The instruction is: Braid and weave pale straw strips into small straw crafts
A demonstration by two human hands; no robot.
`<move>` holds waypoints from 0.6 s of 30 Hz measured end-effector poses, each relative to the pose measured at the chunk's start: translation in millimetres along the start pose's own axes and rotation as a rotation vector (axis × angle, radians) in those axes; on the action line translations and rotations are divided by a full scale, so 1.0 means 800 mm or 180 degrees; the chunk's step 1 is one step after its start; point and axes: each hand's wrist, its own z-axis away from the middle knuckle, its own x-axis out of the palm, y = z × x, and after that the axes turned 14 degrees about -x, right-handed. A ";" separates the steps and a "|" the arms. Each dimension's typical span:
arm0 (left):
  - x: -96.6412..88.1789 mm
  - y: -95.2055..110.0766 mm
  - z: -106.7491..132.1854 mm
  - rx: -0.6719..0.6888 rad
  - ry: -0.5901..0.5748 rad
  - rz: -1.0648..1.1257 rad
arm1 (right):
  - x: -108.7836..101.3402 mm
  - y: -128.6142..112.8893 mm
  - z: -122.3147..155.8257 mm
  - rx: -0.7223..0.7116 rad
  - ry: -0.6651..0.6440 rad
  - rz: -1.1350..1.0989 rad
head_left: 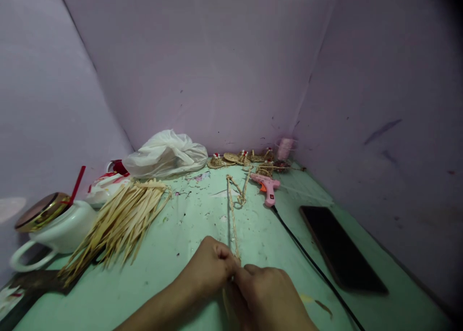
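My left hand (213, 263) and my right hand (265, 287) meet low in the middle of the view, fingertips pressed together. Between them they pinch the near end of a braided straw cord (233, 220), which runs away from me over the table and loops back on itself near the glue gun. Both hands are closed. Below the fingers, a pale strip hangs partly hidden by my right hand. A bundle of dry straw strips (119, 220) lies to the left of my hands.
A pink glue gun (268, 186) with a black cable and a dark phone (340, 249) lie to the right. On the left stands a white mug (68, 225) with a gold-rimmed lid. A white plastic bag (168, 152), small woven pieces (235, 158) and a pink spool (285, 148) line the back wall.
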 end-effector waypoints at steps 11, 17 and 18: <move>-0.031 0.007 0.006 -0.0099 -0.0617 0.0219 | -0.046 0.041 0.015 0.0504 0.0332 -0.3168; -0.029 0.004 0.003 -0.0069 -0.0674 0.0351 | -0.011 0.034 -0.020 0.0539 0.0388 -0.4420; -0.028 0.004 0.002 -0.0048 -0.0682 0.0371 | -0.008 0.031 -0.021 0.0530 0.0239 -0.4369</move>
